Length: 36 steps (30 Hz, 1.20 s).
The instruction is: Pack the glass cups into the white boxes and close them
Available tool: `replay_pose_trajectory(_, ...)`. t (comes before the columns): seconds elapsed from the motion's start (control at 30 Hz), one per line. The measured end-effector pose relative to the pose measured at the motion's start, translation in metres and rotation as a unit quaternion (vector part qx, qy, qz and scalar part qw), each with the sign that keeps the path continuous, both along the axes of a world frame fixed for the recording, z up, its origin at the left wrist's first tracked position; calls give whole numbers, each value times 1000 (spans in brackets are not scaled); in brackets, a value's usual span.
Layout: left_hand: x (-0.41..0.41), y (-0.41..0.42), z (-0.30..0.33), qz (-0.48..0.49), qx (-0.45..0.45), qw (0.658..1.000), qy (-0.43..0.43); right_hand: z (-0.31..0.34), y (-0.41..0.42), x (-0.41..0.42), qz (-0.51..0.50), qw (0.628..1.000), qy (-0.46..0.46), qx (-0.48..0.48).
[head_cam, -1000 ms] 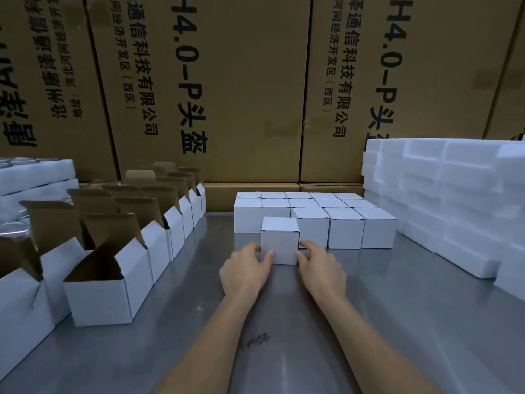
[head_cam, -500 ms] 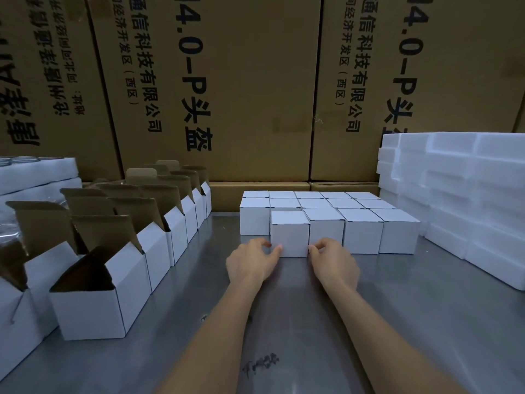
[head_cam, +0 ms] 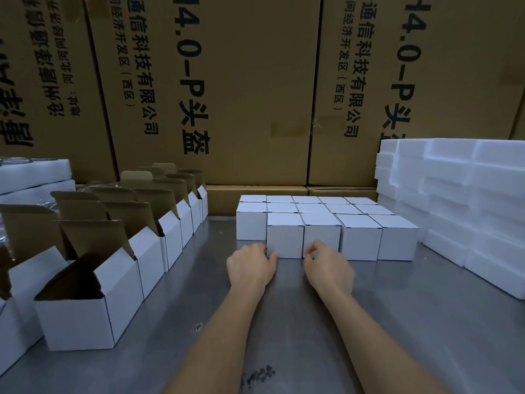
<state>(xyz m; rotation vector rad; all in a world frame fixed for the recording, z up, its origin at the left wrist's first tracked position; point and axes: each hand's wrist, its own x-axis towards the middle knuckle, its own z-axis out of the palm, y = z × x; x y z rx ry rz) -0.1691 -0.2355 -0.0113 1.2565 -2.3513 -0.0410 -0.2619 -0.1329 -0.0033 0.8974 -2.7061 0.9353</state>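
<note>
A closed white box [head_cam: 285,238] stands in the front row of a block of several closed white boxes [head_cam: 358,237] on the metal table [head_cam: 397,322]. It sits flush against the box on its right. My left hand [head_cam: 251,267] touches its lower left corner with the fingertips. My right hand [head_cam: 326,265] rests on the table just in front of the neighbouring box, fingers loosely curled, holding nothing. A row of open white boxes [head_cam: 82,317] with raised brown flaps runs along the left. No glass cup shows clearly.
White foam blocks [head_cam: 454,209] are stacked at the right, reaching toward the table's near edge. More foam [head_cam: 34,172] lies at the far left behind the open boxes. Tall printed cardboard cartons [head_cam: 255,95] wall off the back.
Both hands slid the closed box forward into the front row beside the other closed boxes. My right hand has come off its side and curled back.
</note>
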Motion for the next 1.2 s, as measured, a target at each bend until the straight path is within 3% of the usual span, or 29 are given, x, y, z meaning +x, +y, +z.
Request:
replay_pose_trajectory(0.27, 11, 18, 2, -37, -7, 999, -14, 3, 2, 6, -24, 999, 10, -22)
replay_pose_trajectory(0.5, 45, 61, 2, -68, -42, 997, -7, -4, 27, 42, 40, 986, 132, 96)
replay_pose_trajectory(0.83, 112, 139, 2, -96, -80, 992, -16, -4, 95, 107, 73, 983, 145, 91)
replay_pose_trajectory(1.2, 155, 188, -2, -154, -61, 985, 53, 0, 164, 155, 47, 990, 99, 88)
